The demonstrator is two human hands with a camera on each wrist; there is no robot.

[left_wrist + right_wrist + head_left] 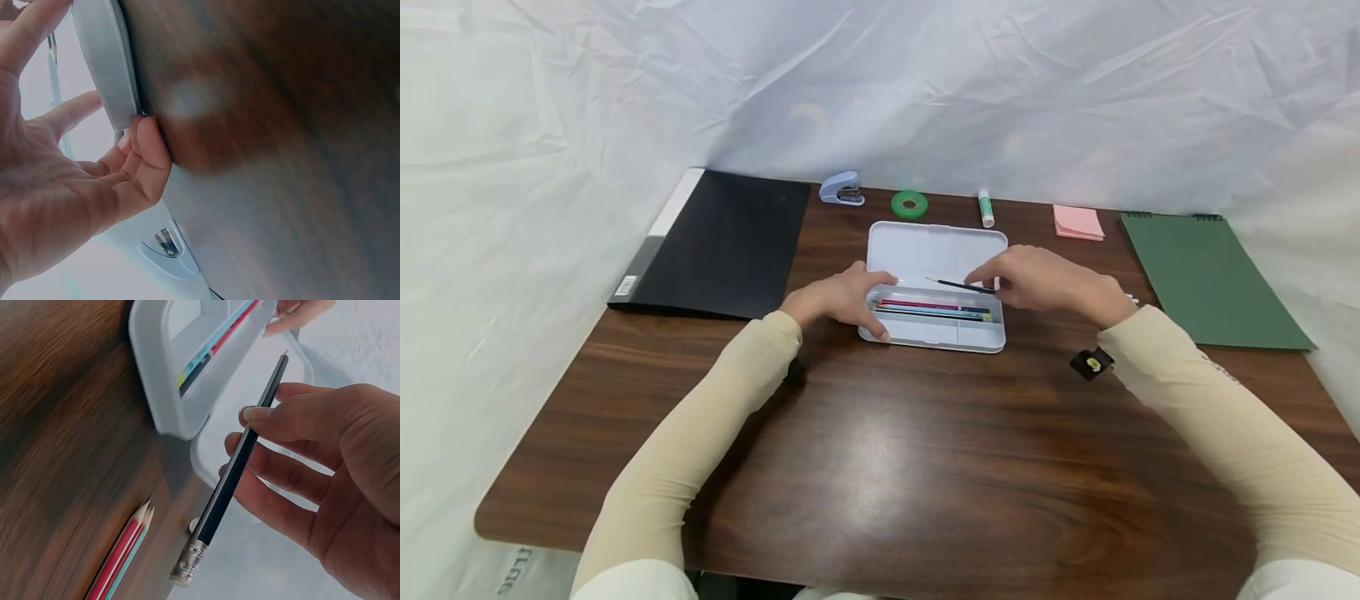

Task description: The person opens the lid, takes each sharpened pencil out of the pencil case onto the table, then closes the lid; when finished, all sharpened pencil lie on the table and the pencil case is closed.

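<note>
A white pencil case (917,334) lies open with its lid (925,246) folded back. My left hand (844,297) holds its left end, thumb at the front corner and fingers toward the hinge side. Inside the rear compartment rest several pencils (232,328), among them red and light blue ones. My right hand (1041,279) pinches a black pencil (228,484) between thumb and fingers, over the case's right side. The pencil's sharpened tip points left across the lid in the head view, and its metal-banded eraser end is visible in the right wrist view.
Two pencils (125,550), red and teal, lie on the table right of the case. Behind stand a stapler (842,189), green tape roll (909,204), glue stick (986,208) and pink sticky notes (1078,222). A black folder (730,242) lies left, a green notebook (1217,279) right.
</note>
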